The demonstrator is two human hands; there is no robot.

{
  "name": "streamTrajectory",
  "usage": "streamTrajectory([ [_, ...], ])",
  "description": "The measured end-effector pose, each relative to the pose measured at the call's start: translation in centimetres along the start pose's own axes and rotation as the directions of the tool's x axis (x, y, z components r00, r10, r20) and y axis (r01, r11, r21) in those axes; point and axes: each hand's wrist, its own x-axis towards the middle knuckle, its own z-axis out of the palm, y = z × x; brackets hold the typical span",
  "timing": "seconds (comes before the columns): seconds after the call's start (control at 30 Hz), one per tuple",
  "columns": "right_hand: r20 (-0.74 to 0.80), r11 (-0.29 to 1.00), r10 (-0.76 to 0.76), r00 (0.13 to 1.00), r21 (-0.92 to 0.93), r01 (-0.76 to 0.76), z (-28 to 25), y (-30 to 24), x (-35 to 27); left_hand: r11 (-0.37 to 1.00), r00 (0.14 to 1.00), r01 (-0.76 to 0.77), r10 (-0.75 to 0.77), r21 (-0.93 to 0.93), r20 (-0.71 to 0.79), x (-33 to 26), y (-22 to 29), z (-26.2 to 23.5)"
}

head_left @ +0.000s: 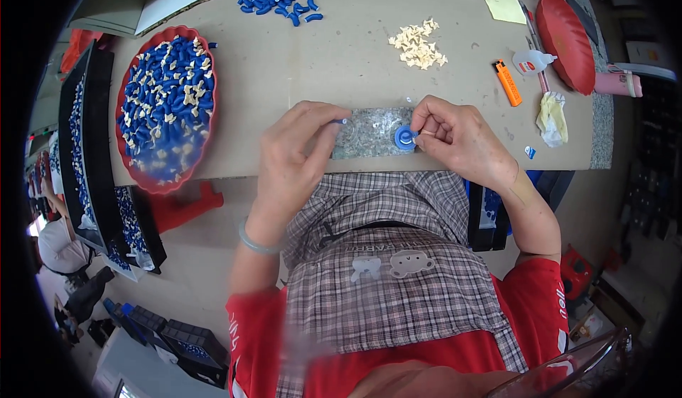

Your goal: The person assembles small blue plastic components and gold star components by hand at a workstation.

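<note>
Left hand point(298, 146): pinching small blue piece point(341, 121) | right hand point(455, 135): fingers narrow at round blue dish point(402, 144), any hold can't tell | dish on speckled slab point(366, 141)

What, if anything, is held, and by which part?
The left hand pinches a small blue piece by one end, the other sticking out. The right hand is at a round blue dish; whether it grips anything, I can't tell.

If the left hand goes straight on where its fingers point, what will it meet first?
Probably the round blue dish on the grey slab, by the right hand; height is unclear, so it may pass above.
</note>
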Motion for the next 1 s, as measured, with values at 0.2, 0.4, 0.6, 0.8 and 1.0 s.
streamTrajectory([
  [0.2, 0.026, 0.99, -0.024, 0.999, -0.136, 0.027, -0.2, -0.9, 0.5, 0.997, 0.998, -0.063, 0.063, -0.048, -0.013, -0.3, -0.1, 0.4],
  [0.4, 0.15, 0.949, 0.012, 0.989, 0.309, -0.058, -1.2, 1.6, 1.0, 0.989, 0.999, -0.004, 0.009, -0.15, 0.032, -0.8, 0.1, 1.5],
  [0.6, 0.156, 0.712, 0.016, 0.988, 0.692, -0.121, -0.7, 2.4, 0.1, 0.964, 0.99, 0.085, -0.053, -0.25, 0.132, -0.9, 0.7, 2.6],
  [0.8, 0.097, 0.596, -0.047, 0.994, 0.801, -0.049, 1.0, 2.6, -0.7, 0.932, 0.986, 0.112, -0.06, -0.344, 0.156, -1.1, 1.2, 3.8],
  [1.0, 0.029, 0.582, -0.056, 0.998, 0.813, 0.009, 2.1, 2.1, -1.1, 0.936, 0.986, 0.078, -0.022, -0.344, 0.163, -1.0, 1.4, 4.2],
])
